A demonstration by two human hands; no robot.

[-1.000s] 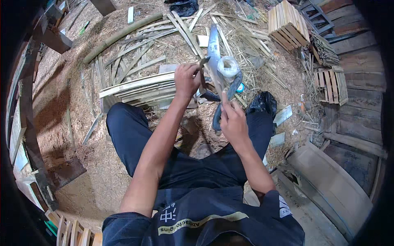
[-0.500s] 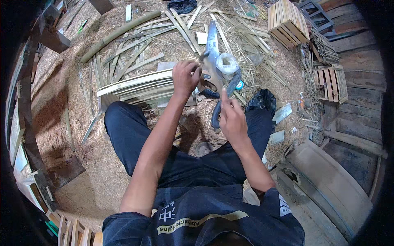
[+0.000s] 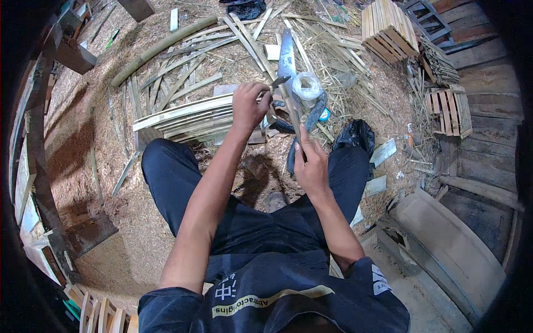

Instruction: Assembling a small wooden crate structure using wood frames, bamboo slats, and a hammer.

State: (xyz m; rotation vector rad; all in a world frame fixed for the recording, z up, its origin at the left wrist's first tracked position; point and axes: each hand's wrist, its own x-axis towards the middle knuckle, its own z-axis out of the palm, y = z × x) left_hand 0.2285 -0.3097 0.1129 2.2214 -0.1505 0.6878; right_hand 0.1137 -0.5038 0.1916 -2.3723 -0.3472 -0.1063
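I had the left hand (image 3: 248, 106) closed around a small dark-bladed knife (image 3: 279, 82), its tip poking out just past the knuckles. The right hand (image 3: 311, 166) pinched the near end of a thin bamboo strip (image 3: 292, 114), which ran up from that grip to meet the blade. Beyond both grips lay a roll of clear line (image 3: 307, 85) and a long flat blade (image 3: 286, 55) on the straw. My worry: the strip looked thin, so a twist at the knife could split it crooked, or the edge might skid toward the right fingers.
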